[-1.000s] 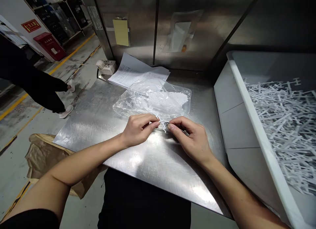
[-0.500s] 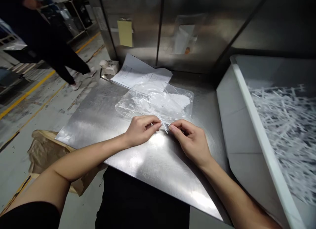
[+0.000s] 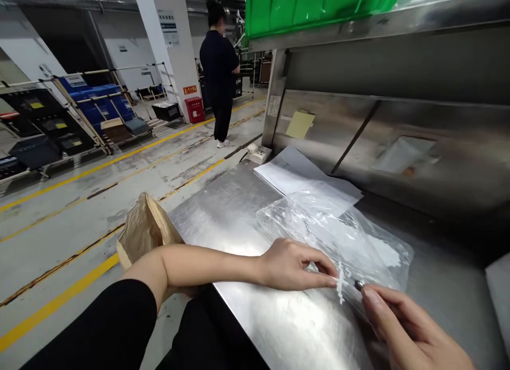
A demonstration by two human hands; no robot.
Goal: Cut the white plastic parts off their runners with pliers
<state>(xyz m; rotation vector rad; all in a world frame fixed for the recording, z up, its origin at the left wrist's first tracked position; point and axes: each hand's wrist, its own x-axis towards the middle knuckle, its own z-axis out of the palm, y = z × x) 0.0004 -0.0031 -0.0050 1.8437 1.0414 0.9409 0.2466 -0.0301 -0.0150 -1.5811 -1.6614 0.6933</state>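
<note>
Head view: the camera has swung up and left since half a second ago, so the bin of white strips is gone. The left hand (image 3: pixel 292 265) pinches a small white plastic piece (image 3: pixel 340 285); the right hand (image 3: pixel 406 327) pinches a tiny dark part (image 3: pixel 358 285) beside it, both at the clear plastic bag (image 3: pixel 338 232) on the brushed steel table (image 3: pixel 239 210). Beyond, a dark-clothed person (image 3: pixel 219 77) stands on the yellow-lined floor (image 3: pixel 79 210).
</note>
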